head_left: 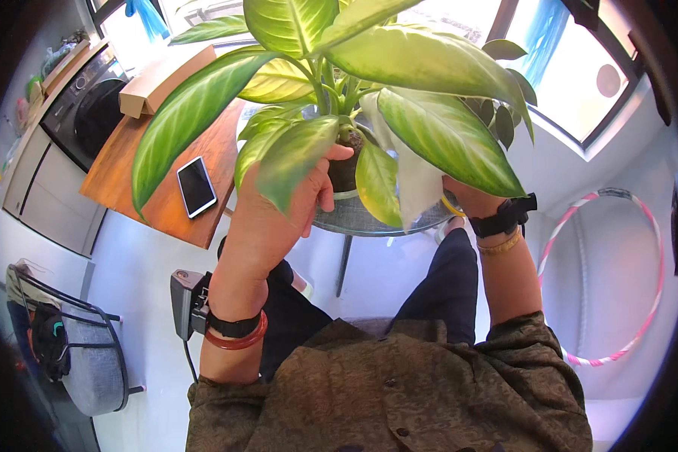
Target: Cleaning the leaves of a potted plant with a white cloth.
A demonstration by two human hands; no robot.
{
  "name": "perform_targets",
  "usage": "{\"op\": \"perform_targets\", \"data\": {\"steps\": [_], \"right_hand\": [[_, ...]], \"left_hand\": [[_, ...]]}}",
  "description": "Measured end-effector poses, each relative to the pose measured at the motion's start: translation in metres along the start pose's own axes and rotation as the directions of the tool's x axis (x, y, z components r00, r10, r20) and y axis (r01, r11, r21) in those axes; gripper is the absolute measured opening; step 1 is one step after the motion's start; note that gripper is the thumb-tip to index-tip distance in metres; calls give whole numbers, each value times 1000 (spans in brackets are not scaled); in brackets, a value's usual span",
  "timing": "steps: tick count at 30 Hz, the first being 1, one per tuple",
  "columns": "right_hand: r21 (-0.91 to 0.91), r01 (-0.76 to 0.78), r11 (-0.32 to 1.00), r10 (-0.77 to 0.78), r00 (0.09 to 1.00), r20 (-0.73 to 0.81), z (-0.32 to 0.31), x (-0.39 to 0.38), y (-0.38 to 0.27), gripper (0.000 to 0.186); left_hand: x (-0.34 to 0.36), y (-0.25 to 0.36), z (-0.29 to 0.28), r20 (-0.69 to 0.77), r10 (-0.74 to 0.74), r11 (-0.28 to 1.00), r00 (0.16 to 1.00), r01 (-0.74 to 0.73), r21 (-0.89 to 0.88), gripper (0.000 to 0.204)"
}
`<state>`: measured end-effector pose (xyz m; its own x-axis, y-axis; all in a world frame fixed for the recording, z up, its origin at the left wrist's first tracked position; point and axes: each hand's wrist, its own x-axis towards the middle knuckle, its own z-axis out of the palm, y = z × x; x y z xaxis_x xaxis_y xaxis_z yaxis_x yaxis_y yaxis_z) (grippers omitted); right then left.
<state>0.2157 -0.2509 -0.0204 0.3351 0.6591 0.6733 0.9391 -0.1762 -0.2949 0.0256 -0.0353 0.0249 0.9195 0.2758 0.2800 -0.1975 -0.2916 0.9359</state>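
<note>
A large potted plant (450, 128) with broad green-and-yellow leaves stands before me on a round glass-topped table (369, 224). Its dark pot (342, 175) shows only partly between the leaves. My left hand (309, 188) reaches in from below, beneath a blurred drooping leaf (297, 160) that covers part of it. The visible fingers there are stretched and apart. On the right, my right hand (471, 197) is at the edge of a big leaf that hides most of its fingers. Beside those fingers hangs a thin white tissue (418, 181), smeared by motion, seemingly in their grip.
To the left, a wooden table (128, 169) bears a white phone (196, 187) and a cardboard box (166, 81). A washing machine (83, 109) stands beyond it. A grey chair (90, 354) is at lower left, and a pink-and-white hoop (659, 264) leans at right.
</note>
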Motion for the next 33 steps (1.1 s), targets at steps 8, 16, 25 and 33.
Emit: {"op": "perform_targets", "data": {"steps": [8,16,25,33], "right_hand": [[53,73,996,-68,994,-91,13,-6,27,46],[478,-177,860,252,963,-96,41,-26,58,41],[570,-83,818,222,958,-179,48,-23,50,46],[890,3,-457,169,982,83,38,-15,42,42]], "left_hand": [[-6,-5,3,17,-9,995,1000,7,99,23],[-8,-6,6,52,-106,993,993,103,56,22],[-13,-7,4,33,-155,988,987,155,13,22],[-16,-9,4,35,-141,990,989,140,32,19]]}}
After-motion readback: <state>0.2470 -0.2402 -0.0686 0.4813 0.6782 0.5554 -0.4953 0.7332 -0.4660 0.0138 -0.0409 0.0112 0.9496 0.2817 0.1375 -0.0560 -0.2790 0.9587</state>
